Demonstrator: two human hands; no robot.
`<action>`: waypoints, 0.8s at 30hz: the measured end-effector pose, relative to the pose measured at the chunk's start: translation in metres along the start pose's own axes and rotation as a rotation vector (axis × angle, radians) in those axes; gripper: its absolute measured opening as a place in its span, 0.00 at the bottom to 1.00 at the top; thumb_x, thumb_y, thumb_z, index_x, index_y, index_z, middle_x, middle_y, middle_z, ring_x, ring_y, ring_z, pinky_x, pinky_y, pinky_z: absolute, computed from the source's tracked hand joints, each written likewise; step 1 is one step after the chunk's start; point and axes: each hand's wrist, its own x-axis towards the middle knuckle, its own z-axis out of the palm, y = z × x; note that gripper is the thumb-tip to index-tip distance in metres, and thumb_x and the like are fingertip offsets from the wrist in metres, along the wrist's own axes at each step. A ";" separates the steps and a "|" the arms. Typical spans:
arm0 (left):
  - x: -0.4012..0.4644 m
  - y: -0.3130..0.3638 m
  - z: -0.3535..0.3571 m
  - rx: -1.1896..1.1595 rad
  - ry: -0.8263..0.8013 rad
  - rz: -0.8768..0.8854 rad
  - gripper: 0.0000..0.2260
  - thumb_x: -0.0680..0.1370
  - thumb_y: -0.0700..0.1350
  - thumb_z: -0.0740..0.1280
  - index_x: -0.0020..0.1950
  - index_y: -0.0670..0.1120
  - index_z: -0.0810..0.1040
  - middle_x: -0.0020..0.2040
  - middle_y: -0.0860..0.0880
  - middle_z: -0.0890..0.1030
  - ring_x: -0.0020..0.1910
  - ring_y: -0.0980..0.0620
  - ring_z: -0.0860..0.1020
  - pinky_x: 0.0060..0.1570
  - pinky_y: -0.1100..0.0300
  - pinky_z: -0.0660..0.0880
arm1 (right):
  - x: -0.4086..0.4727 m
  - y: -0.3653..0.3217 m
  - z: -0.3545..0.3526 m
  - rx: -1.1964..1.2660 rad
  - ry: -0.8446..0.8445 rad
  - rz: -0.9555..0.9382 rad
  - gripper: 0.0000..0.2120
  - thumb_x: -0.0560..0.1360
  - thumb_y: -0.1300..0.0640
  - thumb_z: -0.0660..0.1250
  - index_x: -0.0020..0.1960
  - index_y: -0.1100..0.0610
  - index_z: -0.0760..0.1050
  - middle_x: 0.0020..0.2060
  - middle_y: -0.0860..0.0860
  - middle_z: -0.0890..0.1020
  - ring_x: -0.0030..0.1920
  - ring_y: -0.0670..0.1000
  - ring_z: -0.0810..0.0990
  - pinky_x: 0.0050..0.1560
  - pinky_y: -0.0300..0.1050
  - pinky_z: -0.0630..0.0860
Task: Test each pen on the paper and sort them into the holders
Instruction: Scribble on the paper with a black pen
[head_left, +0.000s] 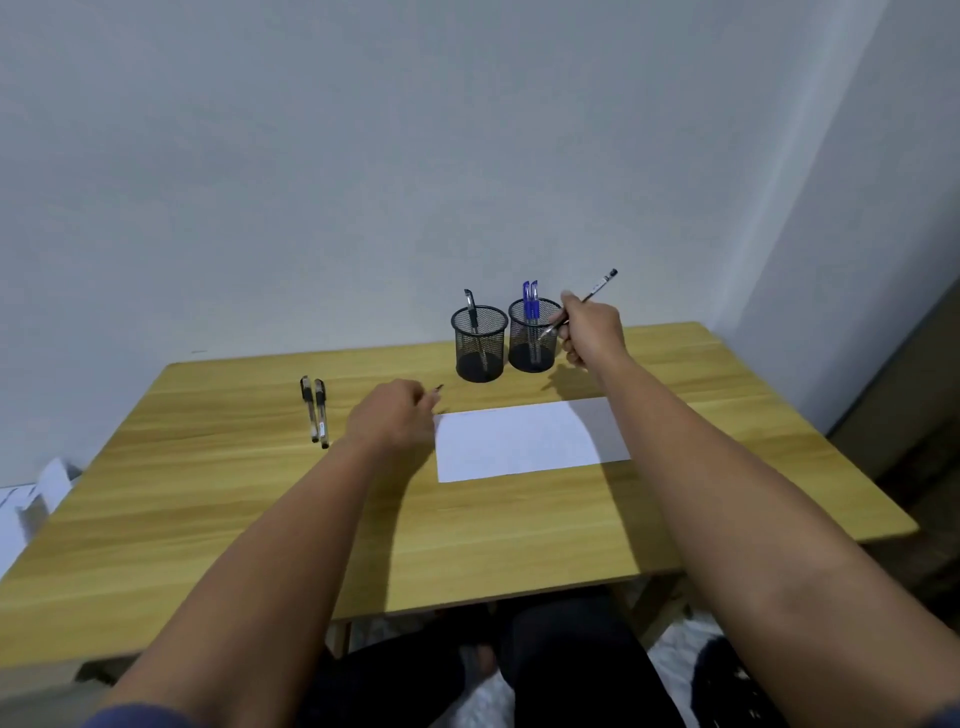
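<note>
My right hand (592, 327) grips a clear pen with a black end (602, 283). The pen is tilted, its tip pointing down-left at the rim of the right mesh holder (519, 353), which holds two blue pens (530, 299). The left mesh holder (479, 358) holds one black pen (470, 309). My left hand (395, 415) rests on the table at the left edge of the white paper (524, 439), fingers curled around a small dark piece, apparently a pen cap (439, 388). Two black pens (314, 410) lie side by side further left.
The wooden table (467, 530) stands against a white wall, and both holders sit near its back edge. White papers or boxes (26, 509) lie off the table's left side. My legs show under the front edge.
</note>
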 end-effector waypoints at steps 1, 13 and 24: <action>0.001 -0.010 0.002 0.069 0.027 -0.026 0.14 0.82 0.56 0.61 0.45 0.49 0.79 0.44 0.48 0.82 0.44 0.44 0.79 0.40 0.55 0.73 | -0.001 0.003 0.000 0.006 -0.030 -0.019 0.20 0.86 0.50 0.64 0.39 0.57 0.81 0.25 0.50 0.77 0.19 0.46 0.69 0.22 0.35 0.62; 0.004 -0.035 0.024 0.312 0.226 0.055 0.18 0.81 0.54 0.62 0.67 0.48 0.78 0.59 0.43 0.79 0.56 0.39 0.77 0.47 0.47 0.75 | -0.015 0.083 0.008 0.127 -0.133 -0.029 0.09 0.85 0.61 0.68 0.49 0.66 0.80 0.34 0.59 0.84 0.26 0.49 0.76 0.26 0.42 0.76; -0.026 -0.039 0.056 0.173 0.143 0.385 0.22 0.78 0.62 0.62 0.67 0.52 0.79 0.67 0.53 0.78 0.66 0.46 0.73 0.61 0.47 0.70 | -0.017 0.109 0.028 0.011 -0.206 -0.043 0.12 0.84 0.62 0.69 0.50 0.72 0.77 0.35 0.60 0.80 0.31 0.53 0.77 0.28 0.43 0.73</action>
